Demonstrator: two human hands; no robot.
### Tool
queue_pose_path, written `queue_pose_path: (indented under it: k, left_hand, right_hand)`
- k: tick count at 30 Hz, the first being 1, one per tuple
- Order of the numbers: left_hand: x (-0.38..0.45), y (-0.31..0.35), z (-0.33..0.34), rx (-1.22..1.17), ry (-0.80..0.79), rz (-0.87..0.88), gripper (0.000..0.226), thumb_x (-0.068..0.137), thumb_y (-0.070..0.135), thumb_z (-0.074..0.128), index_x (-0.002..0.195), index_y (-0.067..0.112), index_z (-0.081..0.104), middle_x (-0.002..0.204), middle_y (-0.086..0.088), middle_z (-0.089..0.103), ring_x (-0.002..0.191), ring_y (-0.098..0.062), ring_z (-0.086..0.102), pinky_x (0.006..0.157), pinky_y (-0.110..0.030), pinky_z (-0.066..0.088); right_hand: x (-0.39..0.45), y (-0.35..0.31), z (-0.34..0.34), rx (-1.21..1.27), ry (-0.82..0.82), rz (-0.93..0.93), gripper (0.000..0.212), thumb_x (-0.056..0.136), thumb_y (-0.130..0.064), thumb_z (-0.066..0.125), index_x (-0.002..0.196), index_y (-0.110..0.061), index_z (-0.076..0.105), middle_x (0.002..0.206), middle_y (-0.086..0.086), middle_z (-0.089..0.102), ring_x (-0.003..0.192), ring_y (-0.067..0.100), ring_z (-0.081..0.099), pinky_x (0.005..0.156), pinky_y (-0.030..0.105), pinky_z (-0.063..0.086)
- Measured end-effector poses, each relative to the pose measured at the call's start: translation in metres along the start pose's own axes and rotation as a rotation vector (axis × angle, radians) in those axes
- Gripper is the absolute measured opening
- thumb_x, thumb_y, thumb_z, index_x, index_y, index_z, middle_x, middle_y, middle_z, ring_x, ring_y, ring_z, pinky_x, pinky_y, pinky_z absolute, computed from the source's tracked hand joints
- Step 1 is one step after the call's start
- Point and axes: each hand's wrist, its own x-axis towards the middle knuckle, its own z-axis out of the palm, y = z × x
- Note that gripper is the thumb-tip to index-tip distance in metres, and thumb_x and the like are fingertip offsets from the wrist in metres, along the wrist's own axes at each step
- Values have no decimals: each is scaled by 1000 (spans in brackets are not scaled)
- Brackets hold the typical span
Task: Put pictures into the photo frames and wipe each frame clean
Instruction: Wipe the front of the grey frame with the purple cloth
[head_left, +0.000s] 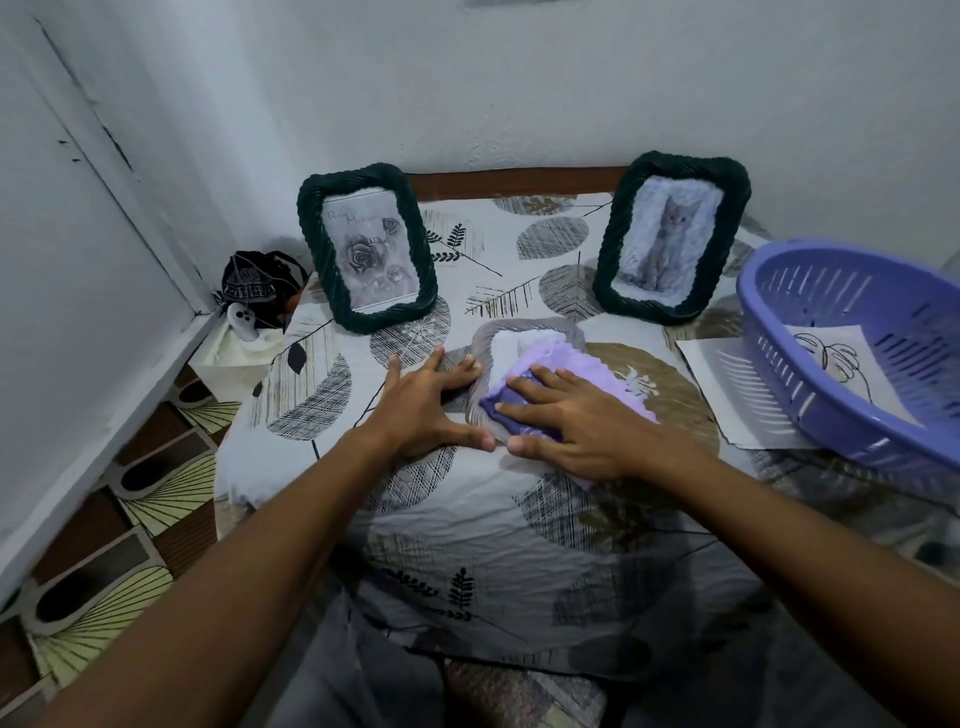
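Observation:
A grey rope-edged photo frame lies flat in the middle of the table. My right hand presses a purple cloth flat onto it, covering most of its face. My left hand rests spread on the table, fingertips and thumb touching the frame's left edge. Two dark green frames stand upright at the back: one on the left holds a rose picture, the other on the right holds a kitten picture.
A purple plastic basket sits at the right edge with a line-drawing picture inside and a sheet of paper under it. The leaf-patterned tablecloth covers the table. A dark pouch lies in the left corner by the wall.

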Motion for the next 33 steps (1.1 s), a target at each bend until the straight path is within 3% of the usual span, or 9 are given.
queue_pose_path:
  k: [6, 10, 13, 17, 21, 27, 33]
  left_hand:
    - [-1, 0, 1, 10, 9, 4, 131, 32, 95, 46, 145, 30, 36, 152, 13, 31, 147, -12, 7, 114, -59, -4]
    - [-1, 3, -1, 15, 10, -5, 125, 35, 89, 49, 145, 30, 37, 153, 10, 31, 147, -13, 9, 115, -58, -3]
    - [-1, 2, -1, 19, 2, 3, 136, 28, 98, 43, 145, 30, 37, 153, 12, 31, 147, -13, 9, 115, -58, -3]
    - [1, -1, 1, 28, 9, 2, 138, 27, 103, 34, 145, 31, 36, 153, 10, 31, 147, -14, 10, 115, -58, -3]
    - [0, 1, -1, 26, 4, -1, 140, 25, 103, 34, 145, 31, 37, 152, 13, 31, 147, -13, 9, 115, -58, -2]
    - [-1, 2, 0, 19, 12, -1, 140, 26, 103, 35, 145, 30, 37, 153, 11, 32, 147, -13, 9, 115, -58, -4]
    - [-2, 1, -1, 21, 3, -1, 137, 27, 102, 38, 145, 32, 37, 152, 15, 31, 147, -11, 10, 115, -58, -3]
  right_hand:
    - [0, 1, -10, 56, 22, -28, 57, 94, -56, 36, 137, -23, 53, 153, 6, 35, 145, 26, 21, 110, 25, 15]
    - [3, -1, -3, 63, 15, -6, 62, 90, -62, 32, 142, -30, 45, 158, 3, 24, 147, 23, 13, 114, 28, 10]
    - [0, 4, -10, 132, 20, -2, 60, 89, -61, 35, 136, -28, 53, 154, 3, 34, 145, 23, 20, 113, 25, 16]
    - [6, 0, -5, 52, 6, -13, 69, 86, -68, 27, 140, -31, 48, 156, 2, 29, 146, 26, 18, 117, 36, 20]
    - [-1, 5, -14, 110, 15, -35, 55, 92, -58, 38, 135, -28, 55, 151, 0, 39, 144, 22, 23, 110, 27, 21]
    - [5, 3, -3, 12, -33, -6, 80, 80, -75, 19, 144, -31, 40, 159, 3, 21, 147, 27, 13, 118, 40, 18]
    - [-12, 15, -18, 35, 2, -54, 50, 94, -55, 40, 133, -29, 57, 151, 0, 40, 143, 19, 25, 107, 21, 21]
